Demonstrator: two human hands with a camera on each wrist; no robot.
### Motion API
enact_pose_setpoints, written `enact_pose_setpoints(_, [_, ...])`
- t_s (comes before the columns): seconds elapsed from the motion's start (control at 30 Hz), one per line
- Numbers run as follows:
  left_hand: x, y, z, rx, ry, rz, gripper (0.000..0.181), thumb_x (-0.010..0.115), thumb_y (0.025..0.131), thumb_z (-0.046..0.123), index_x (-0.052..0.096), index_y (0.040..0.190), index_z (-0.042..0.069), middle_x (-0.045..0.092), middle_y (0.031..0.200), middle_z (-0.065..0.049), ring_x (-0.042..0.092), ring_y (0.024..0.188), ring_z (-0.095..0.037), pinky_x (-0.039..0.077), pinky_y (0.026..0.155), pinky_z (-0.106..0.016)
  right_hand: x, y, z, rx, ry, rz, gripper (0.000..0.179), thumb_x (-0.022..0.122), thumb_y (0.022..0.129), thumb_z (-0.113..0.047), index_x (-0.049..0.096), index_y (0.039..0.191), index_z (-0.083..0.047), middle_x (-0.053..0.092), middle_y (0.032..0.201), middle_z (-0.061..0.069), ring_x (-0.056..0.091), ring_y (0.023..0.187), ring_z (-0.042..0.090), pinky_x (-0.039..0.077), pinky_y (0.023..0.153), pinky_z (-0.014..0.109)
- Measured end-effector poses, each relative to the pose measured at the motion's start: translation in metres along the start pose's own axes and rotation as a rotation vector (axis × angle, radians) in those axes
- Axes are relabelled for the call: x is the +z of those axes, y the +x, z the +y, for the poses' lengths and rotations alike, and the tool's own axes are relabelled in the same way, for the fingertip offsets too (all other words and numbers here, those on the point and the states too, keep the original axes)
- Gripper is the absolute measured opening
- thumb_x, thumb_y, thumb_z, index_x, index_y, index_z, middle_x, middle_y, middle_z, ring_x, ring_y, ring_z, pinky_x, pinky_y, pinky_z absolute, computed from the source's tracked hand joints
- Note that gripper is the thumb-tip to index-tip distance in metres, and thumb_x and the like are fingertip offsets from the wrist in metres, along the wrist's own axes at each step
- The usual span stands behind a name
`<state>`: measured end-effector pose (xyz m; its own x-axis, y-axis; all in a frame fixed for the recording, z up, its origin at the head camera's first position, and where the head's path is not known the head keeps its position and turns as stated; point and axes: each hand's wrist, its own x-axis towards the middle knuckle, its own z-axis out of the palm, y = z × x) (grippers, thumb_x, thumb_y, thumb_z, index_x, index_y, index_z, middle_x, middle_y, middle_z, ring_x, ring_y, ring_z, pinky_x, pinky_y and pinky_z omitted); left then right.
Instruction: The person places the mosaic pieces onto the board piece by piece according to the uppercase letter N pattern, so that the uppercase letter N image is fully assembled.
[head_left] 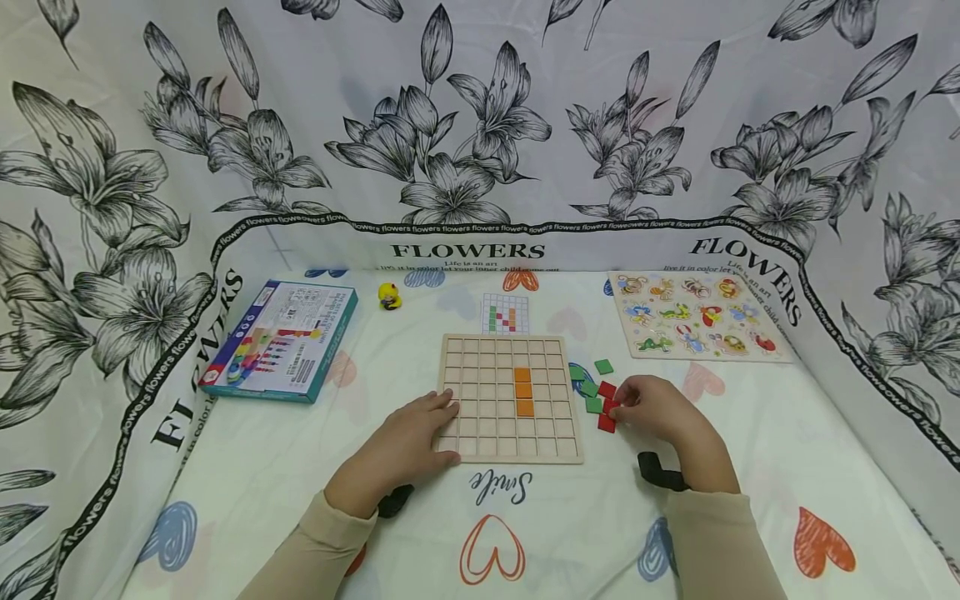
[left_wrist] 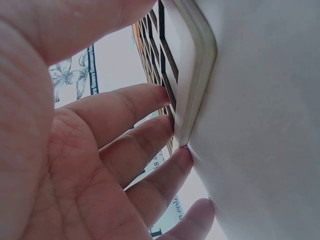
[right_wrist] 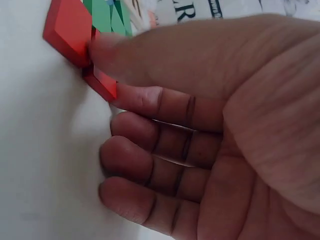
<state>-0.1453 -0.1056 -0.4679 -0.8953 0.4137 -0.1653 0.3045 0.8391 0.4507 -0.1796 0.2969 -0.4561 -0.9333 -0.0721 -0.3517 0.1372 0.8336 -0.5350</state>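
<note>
On the patterned tablecloth (head_left: 491, 500), the wooden grid board (head_left: 486, 402) lies flat and serves as the reference for all positions given here. Three orange tiles (head_left: 523, 390) occupy adjoining cells of one column, right of the grid board's middle; every other cell in view is bare. The left hand (head_left: 405, 435) rests at the grid board's left side, its fingers extended and spread along the rim without gripping. The right hand (head_left: 662, 408), well apart from the left, is just beyond the grid board's right edge, thumb and index finger pinching a red tile (right_wrist: 103, 85). Two other red tiles (head_left: 606, 424) and four green tiles (head_left: 603, 367) are loose beside that same edge. Immediately beyond the grid board's far edge is a printed card (head_left: 505, 314) with a small grid of green, red and orange squares; these are too small to count reliably.

Progress: judged against the card, the work appears partly complete. Orange is represented on the grid board, whereas green and red have no counterparts there. The seven loose or pinched tiles seemingly remain to be set; whether the orange column is finished cannot be told.
</note>
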Motion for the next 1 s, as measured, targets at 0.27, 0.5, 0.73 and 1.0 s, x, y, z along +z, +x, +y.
enact_pose_setpoints(0.27, [0.001,0.0,0.001,-0.01,-0.006,-0.004,0.078,0.089,0.092,0.033,0.057,0.159,0.008,0.043,0.174,-0.006,0.037,0.164,-0.034,0.035,0.131,-0.058,0.005,0.001,0.001,0.007,0.003,-0.008,0.022,0.083,0.096,-0.018,0.071,0.108,-0.006,0.066,0.1,0.01,0.058,0.094,0.027,0.053,0.078,0.036])
enact_pose_setpoints(0.5, [0.0,0.0,0.001,-0.011,-0.009,-0.007,0.078,0.089,0.092,0.032,0.057,0.159,0.008,0.043,0.174,-0.006,0.037,0.164,-0.034,0.035,0.131,-0.058,0.006,0.001,0.001,-0.036,0.029,0.015,0.018,0.082,0.097,-0.018,0.067,0.104,-0.011,0.068,0.102,0.008,0.059,0.097,0.027,0.054,0.08,0.034])
enact_pose_setpoints(0.73, [0.001,0.001,-0.001,-0.004,0.002,-0.009,0.078,0.089,0.093,0.033,0.056,0.16,0.008,0.043,0.175,-0.005,0.037,0.164,-0.033,0.034,0.131,-0.057,0.005,0.002,-0.004,-0.14,0.123,0.09,0.01,0.078,0.1,-0.017,0.071,0.105,-0.012,0.072,0.1,0.005,0.063,0.094,0.024,0.054,0.081,0.034])
enact_pose_setpoints(1.0, [0.0,0.001,0.0,-0.002,-0.003,-0.007,0.078,0.089,0.092,0.033,0.057,0.159,0.008,0.043,0.174,-0.006,0.037,0.164,-0.034,0.035,0.131,-0.058,0.044,0.005,-0.053,-0.28,0.217,0.115,0.007,0.075,0.103,-0.01,0.073,0.108,-0.014,0.075,0.103,0.002,0.066,0.092,0.019,0.058,0.085,0.034])
